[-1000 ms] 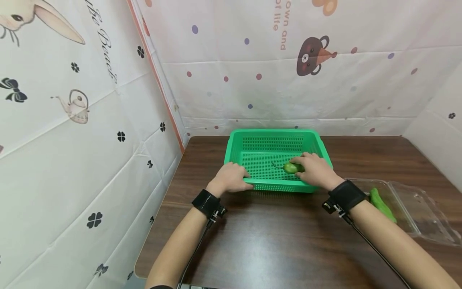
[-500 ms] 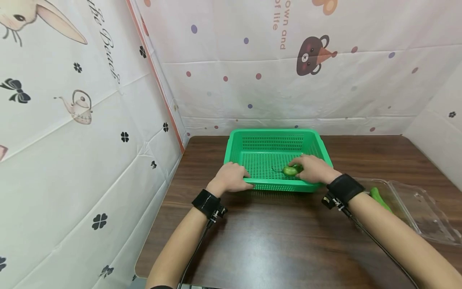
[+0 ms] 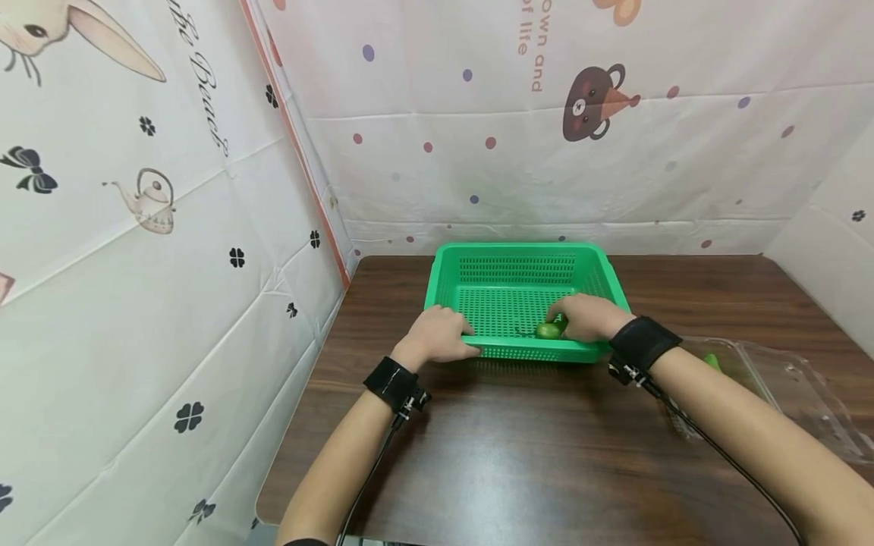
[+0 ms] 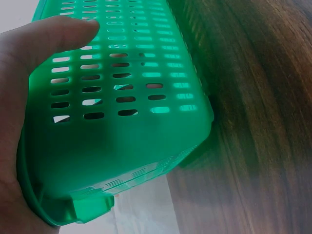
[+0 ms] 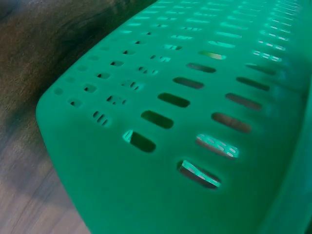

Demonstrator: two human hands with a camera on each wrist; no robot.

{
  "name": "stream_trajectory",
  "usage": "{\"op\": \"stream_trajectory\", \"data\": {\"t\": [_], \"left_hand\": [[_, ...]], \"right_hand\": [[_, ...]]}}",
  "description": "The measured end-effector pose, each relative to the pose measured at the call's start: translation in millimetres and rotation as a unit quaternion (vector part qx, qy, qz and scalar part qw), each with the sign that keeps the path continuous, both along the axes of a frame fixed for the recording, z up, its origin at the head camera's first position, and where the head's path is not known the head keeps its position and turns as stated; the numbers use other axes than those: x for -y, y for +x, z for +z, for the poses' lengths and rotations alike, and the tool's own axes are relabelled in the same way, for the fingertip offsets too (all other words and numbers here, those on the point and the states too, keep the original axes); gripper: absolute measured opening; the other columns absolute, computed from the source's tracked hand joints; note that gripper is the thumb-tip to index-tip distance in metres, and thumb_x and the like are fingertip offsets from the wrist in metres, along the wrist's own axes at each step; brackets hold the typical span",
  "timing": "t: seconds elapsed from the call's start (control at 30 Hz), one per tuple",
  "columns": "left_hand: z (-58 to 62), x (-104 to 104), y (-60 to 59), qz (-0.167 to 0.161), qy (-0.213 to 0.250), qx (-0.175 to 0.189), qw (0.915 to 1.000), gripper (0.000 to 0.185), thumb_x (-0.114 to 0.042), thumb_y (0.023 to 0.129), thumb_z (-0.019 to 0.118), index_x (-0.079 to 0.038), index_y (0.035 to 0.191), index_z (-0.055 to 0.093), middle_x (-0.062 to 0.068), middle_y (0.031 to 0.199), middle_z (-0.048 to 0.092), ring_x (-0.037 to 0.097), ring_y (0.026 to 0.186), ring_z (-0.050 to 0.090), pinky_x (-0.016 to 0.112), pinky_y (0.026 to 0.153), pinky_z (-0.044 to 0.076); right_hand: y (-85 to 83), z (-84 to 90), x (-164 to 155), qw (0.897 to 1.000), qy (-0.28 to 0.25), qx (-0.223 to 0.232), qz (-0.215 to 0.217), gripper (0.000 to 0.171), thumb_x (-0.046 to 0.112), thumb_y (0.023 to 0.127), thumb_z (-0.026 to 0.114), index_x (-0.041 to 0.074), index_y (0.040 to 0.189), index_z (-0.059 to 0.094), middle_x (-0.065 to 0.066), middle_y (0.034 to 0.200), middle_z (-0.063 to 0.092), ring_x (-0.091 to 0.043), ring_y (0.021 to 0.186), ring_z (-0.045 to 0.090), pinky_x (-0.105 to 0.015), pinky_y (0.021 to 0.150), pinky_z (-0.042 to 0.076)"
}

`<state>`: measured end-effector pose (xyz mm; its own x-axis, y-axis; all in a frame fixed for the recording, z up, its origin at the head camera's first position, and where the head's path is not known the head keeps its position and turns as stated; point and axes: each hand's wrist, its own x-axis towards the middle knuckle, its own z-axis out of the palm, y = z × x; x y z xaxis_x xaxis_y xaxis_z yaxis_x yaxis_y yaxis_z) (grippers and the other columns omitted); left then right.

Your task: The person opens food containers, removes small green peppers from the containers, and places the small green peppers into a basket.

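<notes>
A green slotted plastic basket point(image 3: 519, 349) stands at the back of the table. My left hand point(image 3: 440, 334) grips its near left corner, and in the left wrist view the thumb point(image 4: 73, 35) lies over the outside wall. My right hand point(image 3: 589, 317) reaches inside near the front right corner. Its curled fingers hold a rounded, glossy green vegetable point(image 3: 548, 331) with a thin stem, low against the near wall and partly covered by the fingers. The right wrist view is filled by the basket's wall point(image 5: 107, 180), which hides that hand.
To the right lies a clear plastic clamshell box point(image 3: 746, 364), its lid point(image 3: 815, 402) folded out to the side. The tip of a long green vegetable point(image 3: 712, 362) shows in it, the rest behind my right forearm. A patterned sheet point(image 3: 410, 174) hangs behind the brown wooden table point(image 3: 505, 440).
My right hand has brought the green vegetable nearer to the front wall and lower in the basket. The right forearm now covers more of the clear box. My left hand has stayed put.
</notes>
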<state>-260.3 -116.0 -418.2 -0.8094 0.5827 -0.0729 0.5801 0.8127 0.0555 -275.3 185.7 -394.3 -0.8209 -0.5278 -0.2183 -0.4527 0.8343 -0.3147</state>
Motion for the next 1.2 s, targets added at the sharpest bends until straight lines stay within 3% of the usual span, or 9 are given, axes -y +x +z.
{"op": "stream_trajectory", "data": {"t": [0.3, 0.77, 1.2], "left_hand": [[0.1, 0.3, 1.4, 0.003, 0.000, -0.003, 1.0000, 0.043, -0.057, 0.091, 0.067, -0.029, 0.123, 0.076, -0.008, 0.115, 0.077, 0.016, 0.107, 0.069, 0.037, 0.098, 0.050], [-1.4, -0.7, 2.2, 0.001, 0.006, -0.013, 0.9999, 0.040, -0.056, 0.090, 0.068, -0.030, 0.119, 0.078, -0.009, 0.106, 0.078, 0.013, 0.099, 0.070, 0.035, 0.093, 0.050], [-3.0, -1.9, 1.2, -0.001, 0.003, -0.022, 0.9997, 0.040, -0.057, 0.089, 0.068, -0.030, 0.117, 0.079, -0.010, 0.110, 0.078, 0.012, 0.101, 0.070, 0.036, 0.095, 0.050]], "right_hand": [[-5.5, -2.7, 2.9, 0.999, 0.015, 0.036, 0.003, 0.034, 0.009, 0.092, 0.068, 0.004, 0.125, 0.071, -0.020, 0.124, 0.070, -0.027, 0.098, 0.068, -0.035, 0.072, 0.051], [-5.4, -3.6, 0.2, 0.997, -0.006, 0.071, 0.003, 0.035, 0.001, 0.093, 0.060, 0.000, 0.127, 0.069, -0.024, 0.127, 0.067, -0.037, 0.109, 0.067, -0.033, 0.071, 0.048], [-4.2, -2.5, -1.4, 0.997, -0.007, 0.076, 0.001, 0.037, -0.005, 0.091, 0.057, 0.001, 0.125, 0.071, -0.024, 0.128, 0.067, -0.029, 0.101, 0.066, -0.032, 0.069, 0.043]]}}
